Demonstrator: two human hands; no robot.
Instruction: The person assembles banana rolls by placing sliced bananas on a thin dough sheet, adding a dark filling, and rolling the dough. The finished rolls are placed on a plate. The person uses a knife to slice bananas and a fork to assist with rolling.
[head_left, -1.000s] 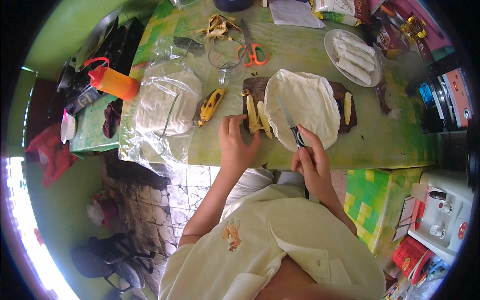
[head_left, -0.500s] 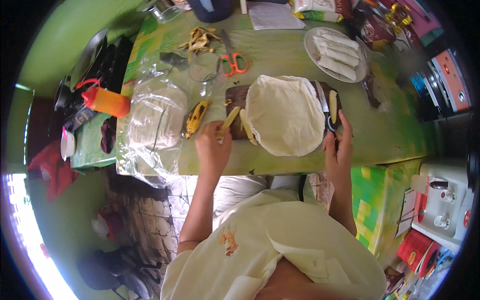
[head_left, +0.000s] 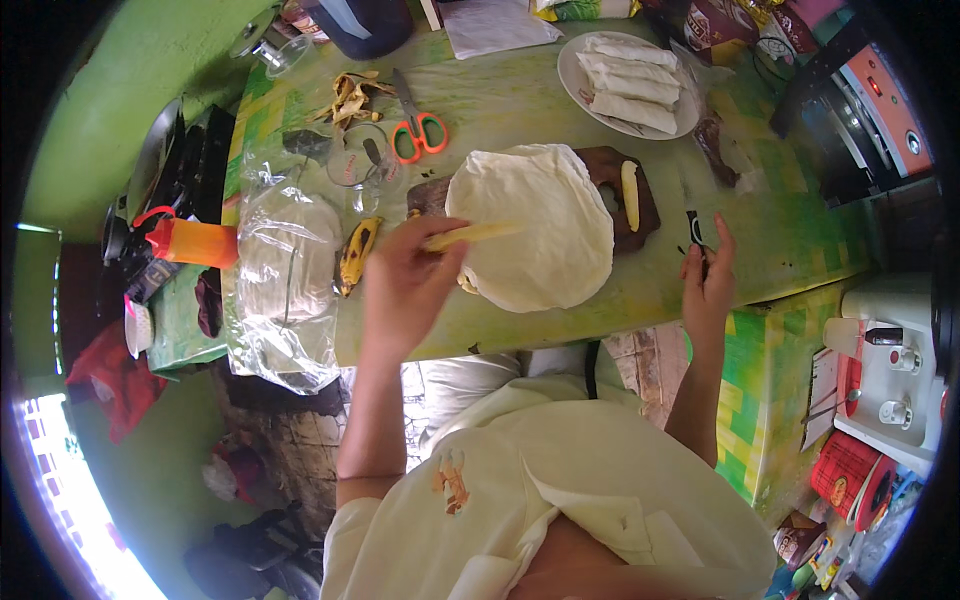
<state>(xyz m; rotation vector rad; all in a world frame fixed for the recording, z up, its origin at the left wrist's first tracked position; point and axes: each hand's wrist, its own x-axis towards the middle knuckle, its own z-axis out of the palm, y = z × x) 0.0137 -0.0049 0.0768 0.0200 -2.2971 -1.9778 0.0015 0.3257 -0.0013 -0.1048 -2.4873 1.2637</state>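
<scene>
- Several white rolls (head_left: 630, 85) are already plated.
- The round wrapper (head_left: 545, 240) is laid flat, not yet rolled; above it a banana strip (head_left: 485, 231) is pinched by the left hand (head_left: 410, 275).
- Whether the knife (head_left: 693, 228) is gripped by the right hand (head_left: 708, 270) cannot be told.

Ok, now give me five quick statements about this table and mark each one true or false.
1. The left hand holds a pale yellow strip. True.
2. The plate of white rolls stands left of the scissors. False: it stands to their right.
3. The scissors have orange handles. True.
4. The spotted banana lies on the cutting board. False: it lies left of the board, on the table.
5. The round pale sheet covers part of the cutting board. True.
</scene>
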